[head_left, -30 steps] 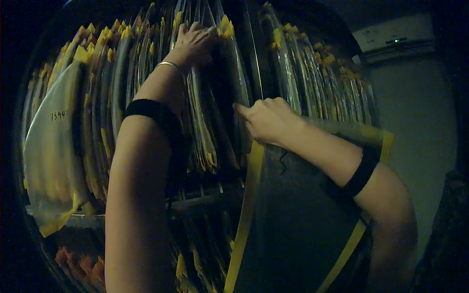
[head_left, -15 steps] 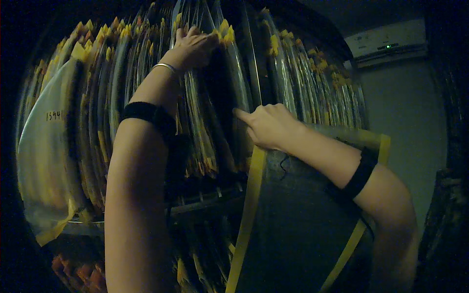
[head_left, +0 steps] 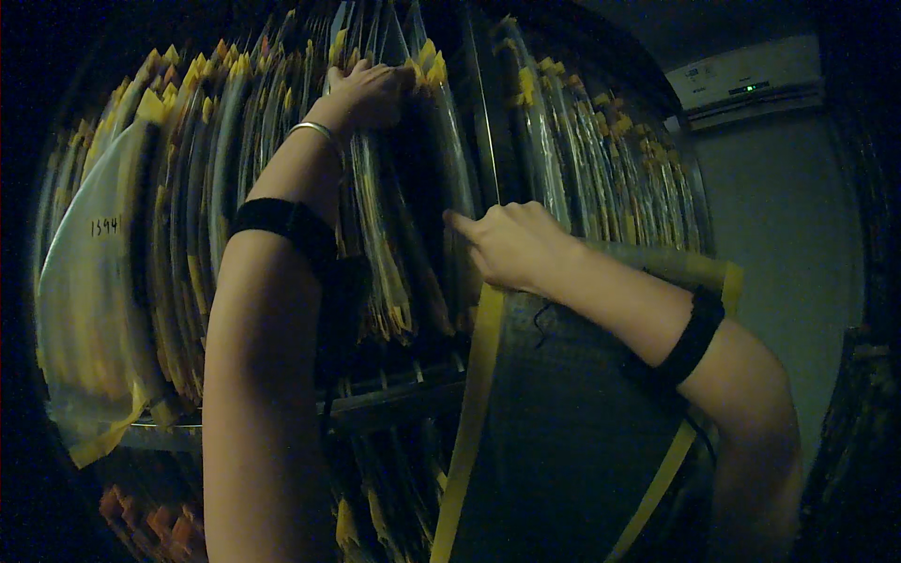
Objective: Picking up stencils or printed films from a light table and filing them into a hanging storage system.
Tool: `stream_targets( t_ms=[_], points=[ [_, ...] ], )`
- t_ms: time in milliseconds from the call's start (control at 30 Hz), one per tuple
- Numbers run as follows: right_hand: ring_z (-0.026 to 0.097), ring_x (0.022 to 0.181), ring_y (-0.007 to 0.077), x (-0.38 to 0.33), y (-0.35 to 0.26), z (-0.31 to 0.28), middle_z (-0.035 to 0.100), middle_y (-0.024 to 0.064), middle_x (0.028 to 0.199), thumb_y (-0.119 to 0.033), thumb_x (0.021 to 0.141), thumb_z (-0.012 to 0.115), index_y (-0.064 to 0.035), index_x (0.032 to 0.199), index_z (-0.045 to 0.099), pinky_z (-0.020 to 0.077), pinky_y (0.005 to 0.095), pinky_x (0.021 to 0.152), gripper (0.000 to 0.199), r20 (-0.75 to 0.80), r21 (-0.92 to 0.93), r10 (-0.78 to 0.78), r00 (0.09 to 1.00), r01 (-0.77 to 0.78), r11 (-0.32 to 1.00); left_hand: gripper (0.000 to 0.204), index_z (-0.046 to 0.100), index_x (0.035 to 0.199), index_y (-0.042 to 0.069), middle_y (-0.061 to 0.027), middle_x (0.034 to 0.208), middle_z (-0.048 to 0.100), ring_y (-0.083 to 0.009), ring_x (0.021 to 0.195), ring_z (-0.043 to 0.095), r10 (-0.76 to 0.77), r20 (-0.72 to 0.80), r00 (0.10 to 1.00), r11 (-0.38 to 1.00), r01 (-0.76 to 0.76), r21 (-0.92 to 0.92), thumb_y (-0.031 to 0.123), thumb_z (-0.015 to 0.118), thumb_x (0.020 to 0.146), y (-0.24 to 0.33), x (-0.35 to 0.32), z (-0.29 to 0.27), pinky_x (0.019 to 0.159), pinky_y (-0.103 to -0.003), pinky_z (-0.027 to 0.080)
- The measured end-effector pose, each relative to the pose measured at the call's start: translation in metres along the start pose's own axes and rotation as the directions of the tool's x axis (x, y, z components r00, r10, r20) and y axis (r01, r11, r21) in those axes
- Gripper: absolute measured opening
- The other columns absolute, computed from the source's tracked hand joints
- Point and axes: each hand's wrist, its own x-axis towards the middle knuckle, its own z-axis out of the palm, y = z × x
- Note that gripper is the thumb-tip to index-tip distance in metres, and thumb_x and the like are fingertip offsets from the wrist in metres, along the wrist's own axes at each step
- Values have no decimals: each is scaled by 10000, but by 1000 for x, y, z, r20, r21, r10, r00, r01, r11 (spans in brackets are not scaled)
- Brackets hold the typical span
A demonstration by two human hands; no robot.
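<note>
At upper centre, my left hand (head_left: 371, 94) (grip indiscernible) apparently parts hanging sleeves (head_left: 377, 244), while my right hand (head_left: 519, 246) pinches the yellow-edged panel (head_left: 572, 422), lower right of centre, which I judge needs steadying next.

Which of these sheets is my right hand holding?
The large dark panel with yellow edge strips. Your right hand grips its upper left corner, and its broad dark face shows in front, unlike the packed sheets seen mostly edge-on behind.

Dark handwritten number (head_left: 106, 226) on the pale hanging sleeve (head_left: 83, 300) at left.
</note>
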Motion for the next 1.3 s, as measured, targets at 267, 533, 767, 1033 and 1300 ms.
stream_targets(
  t_ms=[267,533,767,1033,1300],
  points=[
    [651,714,363,-2,0,-2,646,210,764,-215,826,507,-139,1317,497,524,455,636,498,-15,6,0,1000,0,1000,286,631,984,177,14,931,628,-225,1154,470,377,-229,898,924,-346,165,149,584,704,-2,-10,-4,954,-502,296],
    [653,708,353,-3,1,3,650,195,758,-203,823,493,-167,1353,453,520,458,631,533,-22,8,-10,1000,11,1000,161,646,890,189,-6,817,643,-225,894,604,542,-296,787,831,-450,326,219,553,761,-6,-20,1,941,-446,300],
    [646,666,343,-8,-3,-1,637,177,725,-167,808,489,-214,1400,389,523,443,612,603,-7,8,-1,1000,1,1000,202,661,910,191,3,869,660,-207,916,604,528,-488,695,837,-329,437,268,586,739,7,-28,3,925,-479,338],
    [647,665,333,-9,-6,3,632,172,726,-178,828,497,-273,1418,348,517,436,591,616,-7,20,-1,1000,1,1000,207,639,933,128,-43,960,638,-211,987,590,714,-153,683,685,-636,356,129,593,732,11,-17,6,943,-326,406],
    [647,678,353,-14,-2,13,630,185,728,-205,850,510,-281,1440,282,513,453,603,637,-60,21,-61,996,63,998,155,642,917,109,-69,963,666,-203,1012,604,629,-137,765,777,-623,90,177,568,799,12,-25,17,931,-266,420]
  ],
)
